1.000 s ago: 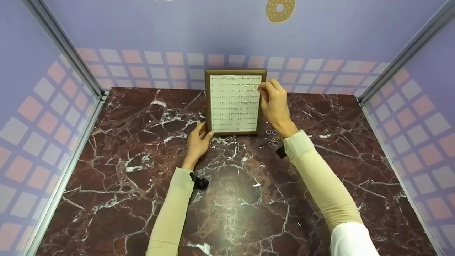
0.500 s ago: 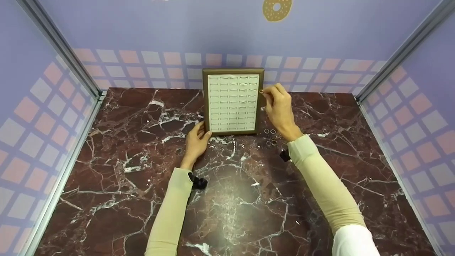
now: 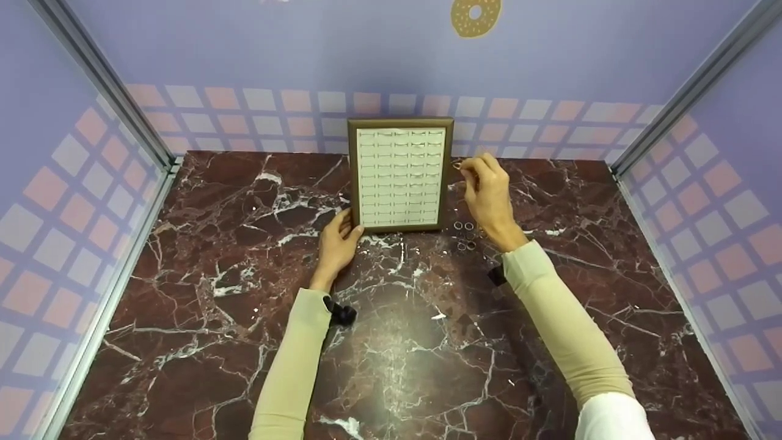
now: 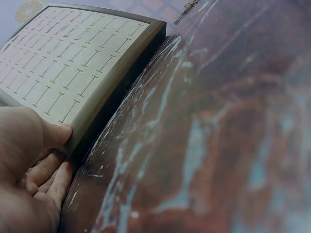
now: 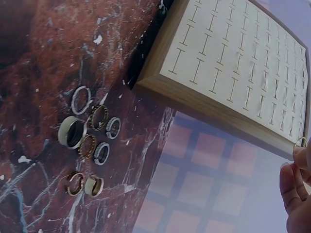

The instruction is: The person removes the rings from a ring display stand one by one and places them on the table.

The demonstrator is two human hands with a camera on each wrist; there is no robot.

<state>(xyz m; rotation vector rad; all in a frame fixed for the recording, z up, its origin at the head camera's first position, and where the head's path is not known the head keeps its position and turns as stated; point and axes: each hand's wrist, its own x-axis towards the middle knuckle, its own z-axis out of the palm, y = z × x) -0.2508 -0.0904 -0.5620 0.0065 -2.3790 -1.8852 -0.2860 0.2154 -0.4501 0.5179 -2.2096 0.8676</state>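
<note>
A wood-framed display board [image 3: 400, 201] with rows of slits in its pale face leans upright near the back wall. My left hand [image 3: 339, 244] grips its lower left corner, thumb on the front of the frame and fingers behind, as the left wrist view shows. Just right of the board, my right hand [image 3: 490, 194] pinches a gold-coloured ring [image 5: 302, 140] between thumb and fingertips, apart from the slits in the head view. Several slits in the upper right part of the board look bulged or parted.
On the marble-patterned table [image 3: 244, 342], a loose group of rings lies right of the board's base, among them a wide white ring [image 5: 64, 132] and a gold ring [image 5: 75, 183]. The back wall [image 3: 244, 49] rises close behind the board; side walls flank the table.
My right hand has drawn back from the board's upper right face, moving right and down with the gold ring still pinched. The left hand keeps its grip on the board.
</note>
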